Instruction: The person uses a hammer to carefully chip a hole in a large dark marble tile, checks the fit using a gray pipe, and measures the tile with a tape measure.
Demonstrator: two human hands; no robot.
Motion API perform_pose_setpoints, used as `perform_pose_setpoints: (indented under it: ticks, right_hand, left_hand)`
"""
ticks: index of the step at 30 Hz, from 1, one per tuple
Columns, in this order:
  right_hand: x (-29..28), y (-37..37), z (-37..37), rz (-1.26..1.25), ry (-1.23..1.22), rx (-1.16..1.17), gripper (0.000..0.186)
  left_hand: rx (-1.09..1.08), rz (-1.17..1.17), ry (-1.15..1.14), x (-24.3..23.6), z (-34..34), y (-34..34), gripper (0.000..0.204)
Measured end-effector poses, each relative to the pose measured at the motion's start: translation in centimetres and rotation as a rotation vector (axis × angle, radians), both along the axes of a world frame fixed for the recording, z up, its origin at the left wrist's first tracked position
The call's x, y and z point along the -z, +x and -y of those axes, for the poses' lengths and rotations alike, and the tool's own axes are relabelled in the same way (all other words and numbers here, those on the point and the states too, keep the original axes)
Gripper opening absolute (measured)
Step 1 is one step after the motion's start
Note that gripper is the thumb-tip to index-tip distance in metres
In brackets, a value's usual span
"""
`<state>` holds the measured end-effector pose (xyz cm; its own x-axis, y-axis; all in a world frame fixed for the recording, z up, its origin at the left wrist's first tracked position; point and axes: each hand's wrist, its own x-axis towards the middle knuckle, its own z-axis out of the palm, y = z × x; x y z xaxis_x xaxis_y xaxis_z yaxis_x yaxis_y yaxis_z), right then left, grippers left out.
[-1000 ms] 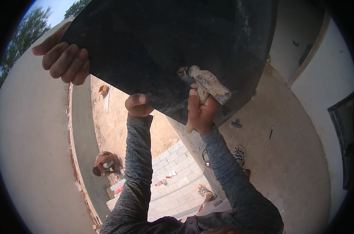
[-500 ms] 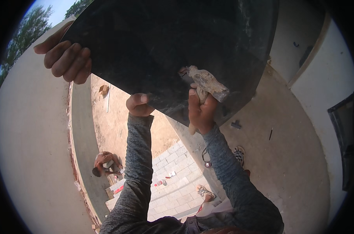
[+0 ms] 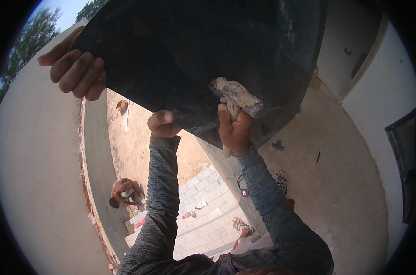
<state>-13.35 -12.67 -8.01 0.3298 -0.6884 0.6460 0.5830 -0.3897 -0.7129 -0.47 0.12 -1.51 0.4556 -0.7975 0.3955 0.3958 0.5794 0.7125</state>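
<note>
The dark polished slab point(image 3: 180, 50) held up before the person looks stiff, probably heavy and brittle, its glossy face likely slippery, so I'd grasp its edges. The left hand point(image 3: 164, 124) clasps its lower edge, thumb in front; a co-worker's hand point(image 3: 78, 73) grips its left corner. The right hand point(image 3: 236, 133) is wrapped round the handle of a crusted hammer point(image 3: 241, 97), best held there, by the slab's face.

Along the dark panel point(image 3: 185, 50), the lower edge is free between my left grip point(image 3: 163, 123) and another person's hand point(image 3: 81, 75) blocking its left corner.
</note>
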Motion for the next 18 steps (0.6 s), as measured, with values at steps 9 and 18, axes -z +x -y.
perform_pose_setpoints:
  ticks: [9, 18]
  right_hand:
    - [0.1, 0.0, 0.0, 0.002, -0.018, 0.005, 0.021]
    - [-0.4, -0.3, -0.2, -0.003, -0.011, 0.009, 0.024]
  left_hand:
    - [0.016, -0.002, -0.016, -0.3, 0.2, -0.5, 0.067]
    - [-0.003, 0.009, -0.015, -0.2, 0.1, -0.7, 0.066]
